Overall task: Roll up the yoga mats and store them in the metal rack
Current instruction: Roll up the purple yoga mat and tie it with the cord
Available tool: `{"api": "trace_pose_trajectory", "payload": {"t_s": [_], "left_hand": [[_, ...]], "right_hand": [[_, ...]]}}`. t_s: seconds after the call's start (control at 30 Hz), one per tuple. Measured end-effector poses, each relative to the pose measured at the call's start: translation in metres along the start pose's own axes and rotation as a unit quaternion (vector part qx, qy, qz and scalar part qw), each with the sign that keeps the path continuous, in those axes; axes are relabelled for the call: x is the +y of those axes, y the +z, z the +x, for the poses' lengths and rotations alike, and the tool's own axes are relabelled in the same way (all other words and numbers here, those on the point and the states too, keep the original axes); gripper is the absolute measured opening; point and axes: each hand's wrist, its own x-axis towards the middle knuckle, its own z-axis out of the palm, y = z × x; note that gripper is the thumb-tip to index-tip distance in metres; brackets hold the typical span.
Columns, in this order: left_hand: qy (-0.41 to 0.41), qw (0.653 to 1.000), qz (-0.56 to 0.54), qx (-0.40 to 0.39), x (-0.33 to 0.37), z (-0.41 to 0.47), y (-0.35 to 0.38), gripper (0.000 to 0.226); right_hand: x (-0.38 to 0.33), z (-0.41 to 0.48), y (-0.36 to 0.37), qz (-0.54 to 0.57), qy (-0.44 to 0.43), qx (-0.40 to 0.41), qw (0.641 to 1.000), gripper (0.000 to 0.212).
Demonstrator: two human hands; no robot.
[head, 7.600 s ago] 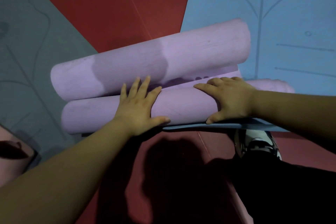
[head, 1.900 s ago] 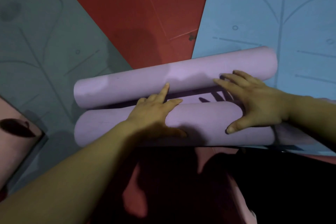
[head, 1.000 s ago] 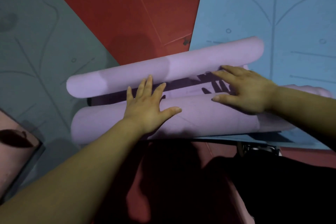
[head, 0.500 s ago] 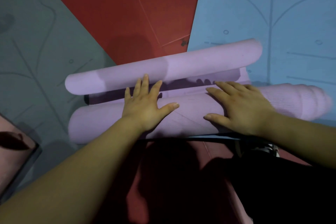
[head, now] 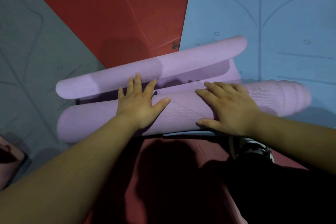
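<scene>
With left hand (head: 140, 107) and right hand (head: 229, 107) flat, fingers straight, I judge the purple mat (head: 91, 123) nearly rolled; the blue mat (head: 272, 23) and grey mat (head: 36, 51) lie unrolled.

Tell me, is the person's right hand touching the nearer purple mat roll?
Touching. The head view shows the right hand laid flat on the nearer purple mat roll, palm and spread fingers pressing its top, with no gap visible.

An exercise studio: red padded floor (head: 112, 11) covered with grey mat (head: 36, 56) and blue mat (head: 272, 14)
</scene>
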Motion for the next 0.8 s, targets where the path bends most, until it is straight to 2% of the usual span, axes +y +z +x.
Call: {"api": "trace_pose_trajectory", "payload": {"t_s": [0.3,0.43,0.53,0.7,0.8], "left_hand": [[0.0,1.0,0.012,0.008,0.002,0.001,-0.007,0.103],[0.028,0.999,0.024,-0.017,-0.004,-0.006,-0.006,0.111],[0.042,0.997,0.044,-0.037,-0.007,-0.007,-0.003,0.116],[0.052,0.995,0.049,-0.065,-0.009,-0.002,-0.009,0.128],[0.047,0.995,0.038,-0.076,-0.008,0.004,-0.018,0.127]], "right_hand": [[0.025,0.042,-0.018,0.078,0.004,-0.09,0.993,0.108],[0.023,0.038,-0.017,0.051,0.001,-0.067,0.996,0.104],[0.018,0.021,-0.005,-0.002,-0.037,-0.047,0.998,0.104],[0.024,0.035,-0.013,0.004,-0.043,-0.099,0.994,0.113],[0.03,0.049,-0.023,0.016,-0.064,-0.118,0.991,0.114]]}}
